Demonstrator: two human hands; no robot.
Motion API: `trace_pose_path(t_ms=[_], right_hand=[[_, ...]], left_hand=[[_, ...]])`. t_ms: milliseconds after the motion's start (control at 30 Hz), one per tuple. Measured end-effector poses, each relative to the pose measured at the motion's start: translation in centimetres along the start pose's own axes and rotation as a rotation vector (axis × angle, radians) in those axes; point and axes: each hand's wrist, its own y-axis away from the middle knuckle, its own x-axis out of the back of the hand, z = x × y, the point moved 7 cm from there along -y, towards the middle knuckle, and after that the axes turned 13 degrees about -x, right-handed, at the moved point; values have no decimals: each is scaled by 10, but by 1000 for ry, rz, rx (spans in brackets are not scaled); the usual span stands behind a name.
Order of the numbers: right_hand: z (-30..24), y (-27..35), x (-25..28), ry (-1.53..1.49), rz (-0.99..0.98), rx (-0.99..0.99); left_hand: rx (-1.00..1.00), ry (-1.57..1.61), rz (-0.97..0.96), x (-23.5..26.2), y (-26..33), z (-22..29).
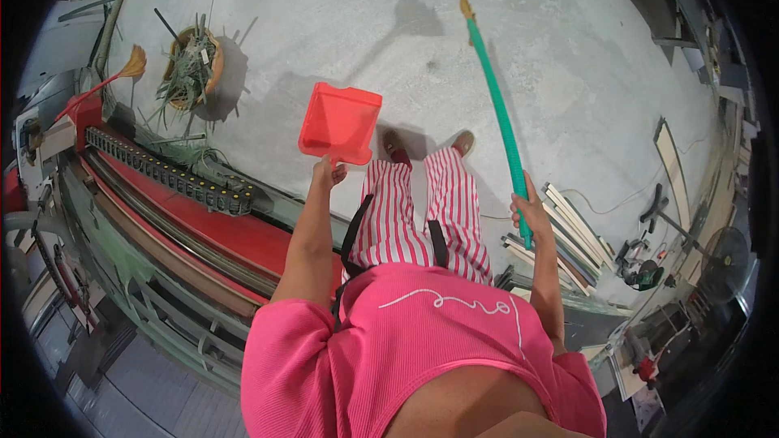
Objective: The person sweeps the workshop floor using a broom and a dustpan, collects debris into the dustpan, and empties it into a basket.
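My left hand (331,170) is closed on the short handle end of a red dustpan (341,123), which I hold out in front of me above the floor. In my right hand (529,204) is a broom with a long green handle (499,97); my fingers wrap round it near its top end. The broom slants away from me, and its small tan bristle head (466,6) is at the far end, over the concrete floor (560,40). Whether the bristles touch the floor I cannot tell.
At the far left stands a tan basket (217,65) full of green strips. A second broom (133,63) with a red handle leans beside a long red machine with a black cable chain (170,170). Several strips of board (576,227) and a fan (725,253) are on the right.
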Motion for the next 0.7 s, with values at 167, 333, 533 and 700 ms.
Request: trace_pose_path(t_ms=[167,333,533,700], right_hand=[[-4,-46,37,104,160,-48],[18,-135,73,-2,139,-168],[62,-230,54,-51,52,-302],[38,-241,38,225,317,-208]], left_hand=[[53,-45,52,-68,-62,-22],[168,-88,72,-147,-118,-73],[153,24,58,-179,-211,-128],[227,3,183,-213,-238,-152]])
